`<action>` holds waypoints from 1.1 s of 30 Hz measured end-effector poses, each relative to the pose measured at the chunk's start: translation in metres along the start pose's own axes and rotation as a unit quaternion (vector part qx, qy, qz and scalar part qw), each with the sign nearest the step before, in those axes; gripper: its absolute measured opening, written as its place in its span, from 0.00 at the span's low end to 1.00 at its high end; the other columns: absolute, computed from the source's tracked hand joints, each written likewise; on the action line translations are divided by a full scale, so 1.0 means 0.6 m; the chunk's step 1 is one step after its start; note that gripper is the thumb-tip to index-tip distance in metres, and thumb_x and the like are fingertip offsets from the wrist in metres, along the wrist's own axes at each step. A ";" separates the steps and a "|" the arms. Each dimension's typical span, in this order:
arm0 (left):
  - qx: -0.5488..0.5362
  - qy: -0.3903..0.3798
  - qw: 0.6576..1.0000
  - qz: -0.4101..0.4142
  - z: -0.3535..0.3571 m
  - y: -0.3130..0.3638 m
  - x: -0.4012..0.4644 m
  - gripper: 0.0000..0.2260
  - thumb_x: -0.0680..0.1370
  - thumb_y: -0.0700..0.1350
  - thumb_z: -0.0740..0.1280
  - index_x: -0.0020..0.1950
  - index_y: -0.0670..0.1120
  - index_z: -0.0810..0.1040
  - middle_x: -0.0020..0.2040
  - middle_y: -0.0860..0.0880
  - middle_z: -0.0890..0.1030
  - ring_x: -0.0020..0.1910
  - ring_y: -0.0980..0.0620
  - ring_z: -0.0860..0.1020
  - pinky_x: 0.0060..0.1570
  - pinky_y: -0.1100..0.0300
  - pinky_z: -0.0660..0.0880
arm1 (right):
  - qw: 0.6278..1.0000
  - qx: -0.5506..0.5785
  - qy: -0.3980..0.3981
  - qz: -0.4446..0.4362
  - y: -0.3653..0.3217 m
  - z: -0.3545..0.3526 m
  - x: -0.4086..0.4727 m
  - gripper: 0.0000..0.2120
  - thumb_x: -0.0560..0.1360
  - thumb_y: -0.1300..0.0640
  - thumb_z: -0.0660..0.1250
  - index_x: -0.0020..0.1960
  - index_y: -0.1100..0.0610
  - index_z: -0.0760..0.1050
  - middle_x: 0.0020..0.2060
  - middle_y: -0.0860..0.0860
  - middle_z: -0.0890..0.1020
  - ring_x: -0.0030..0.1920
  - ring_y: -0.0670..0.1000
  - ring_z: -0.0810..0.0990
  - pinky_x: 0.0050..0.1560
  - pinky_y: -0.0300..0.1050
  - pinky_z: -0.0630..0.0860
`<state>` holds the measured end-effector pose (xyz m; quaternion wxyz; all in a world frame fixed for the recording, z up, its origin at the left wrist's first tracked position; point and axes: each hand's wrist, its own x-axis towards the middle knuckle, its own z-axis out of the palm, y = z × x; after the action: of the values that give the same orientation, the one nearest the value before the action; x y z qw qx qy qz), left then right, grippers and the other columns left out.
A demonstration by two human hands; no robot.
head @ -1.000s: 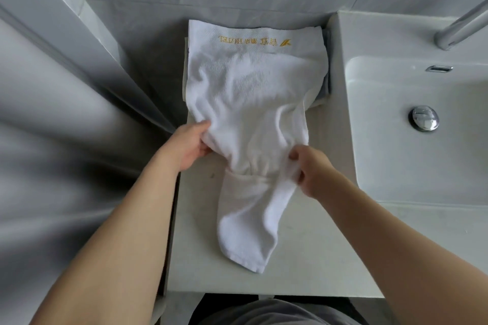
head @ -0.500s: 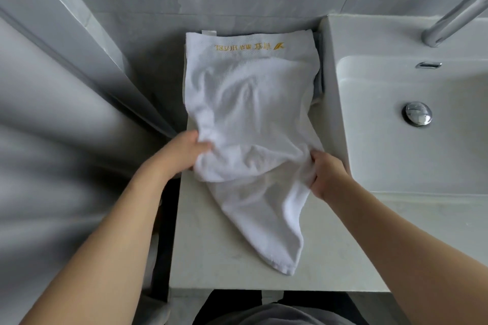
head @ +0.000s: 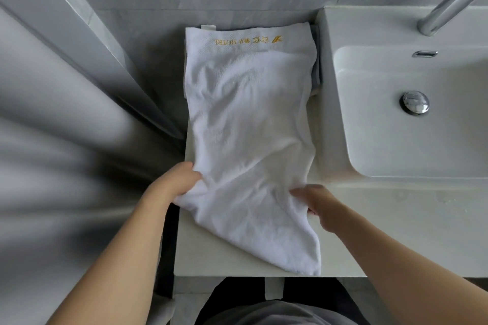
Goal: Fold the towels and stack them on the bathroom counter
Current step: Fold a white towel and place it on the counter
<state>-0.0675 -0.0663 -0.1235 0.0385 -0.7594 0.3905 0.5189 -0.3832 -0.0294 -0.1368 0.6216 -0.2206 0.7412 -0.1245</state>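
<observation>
A white towel point(head: 248, 124) with gold embroidered lettering at its far end lies lengthwise on the pale bathroom counter point(head: 206, 253), wrinkled, its near corner reaching the front edge. Its far end rests on a stack of folded towels point(head: 315, 71), of which only a grey-and-white edge shows at the right. My left hand point(head: 174, 182) pinches the towel's left edge. My right hand point(head: 314, 200) grips its right edge, with fingers tucked under the cloth.
A white sink basin point(head: 412, 124) with a chrome drain plug point(head: 414, 102) and a chrome faucet point(head: 449, 5) sits to the right. A grey tiled wall runs along the back. The counter drops off at the left, beside a blurred grey door or panel.
Both hands have drawn the towel's sides apart and toward me, spreading the bunched middle flatter. The hanging tail now lies stretched toward the counter's front right.
</observation>
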 end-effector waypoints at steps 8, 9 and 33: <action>-0.076 -0.181 0.980 -0.010 0.027 -0.027 -0.060 0.24 0.67 0.55 0.80 0.60 0.47 0.82 0.56 0.45 0.85 0.57 0.45 0.81 0.57 0.54 0.74 | 0.996 0.024 0.063 -0.059 0.024 -0.039 -0.002 0.06 0.76 0.56 0.64 0.50 0.57 0.77 0.42 0.54 0.79 0.40 0.54 0.76 0.40 0.46 0.72; -0.057 -0.159 0.986 -0.005 0.036 -0.030 -0.066 0.21 0.69 0.50 0.80 0.59 0.46 0.82 0.56 0.46 0.84 0.57 0.46 0.80 0.56 0.55 0.74 | 0.997 0.021 0.044 -0.056 0.030 -0.049 -0.007 0.06 0.76 0.56 0.66 0.50 0.58 0.78 0.41 0.54 0.81 0.39 0.54 0.77 0.41 0.46 0.73; -0.301 0.086 0.949 -0.024 0.133 -0.139 -0.189 0.07 0.81 0.43 0.65 0.57 0.44 0.80 0.54 0.41 0.84 0.54 0.39 0.82 0.56 0.42 0.78 | 0.981 -0.102 0.101 -0.130 0.143 -0.099 -0.095 0.10 0.79 0.56 0.60 0.50 0.61 0.76 0.40 0.56 0.80 0.38 0.55 0.78 0.34 0.43 0.73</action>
<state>-0.0931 0.0913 -0.0963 -0.2136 -0.7866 0.1996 0.5439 -0.4484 0.0678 -0.1151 0.4961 -0.3636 0.7740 -0.1500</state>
